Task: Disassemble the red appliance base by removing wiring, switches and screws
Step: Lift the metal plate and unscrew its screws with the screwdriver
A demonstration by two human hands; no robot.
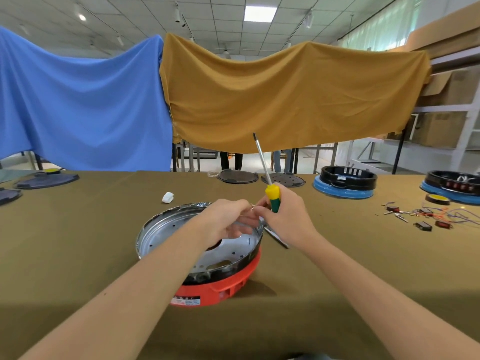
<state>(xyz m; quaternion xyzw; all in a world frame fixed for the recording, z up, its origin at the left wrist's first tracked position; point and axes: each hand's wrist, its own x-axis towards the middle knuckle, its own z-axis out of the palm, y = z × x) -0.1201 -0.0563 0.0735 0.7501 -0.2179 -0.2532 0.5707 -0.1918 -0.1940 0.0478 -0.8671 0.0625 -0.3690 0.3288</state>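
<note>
The red appliance base (223, 288) lies tilted on the olive table, its shiny metal inner pan (166, 227) facing me. My right hand (288, 216) grips a yellow-and-green screwdriver (272, 196) with the shaft pointing up and away. My left hand (228, 219) hovers over the pan's far rim, fingers curled, and pinches a small thin metal piece (252, 207) together with my right fingertips. A flat metal strip (276, 236) sticks out below my right hand beside the base.
A small white part (167, 197) lies behind the base. Removed switches, wires and screws (428, 216) are scattered at the right. Blue-and-black bases (345, 183) (454, 188) and dark round lids (237, 176) (46, 179) line the far edge. Blue and mustard cloths hang behind.
</note>
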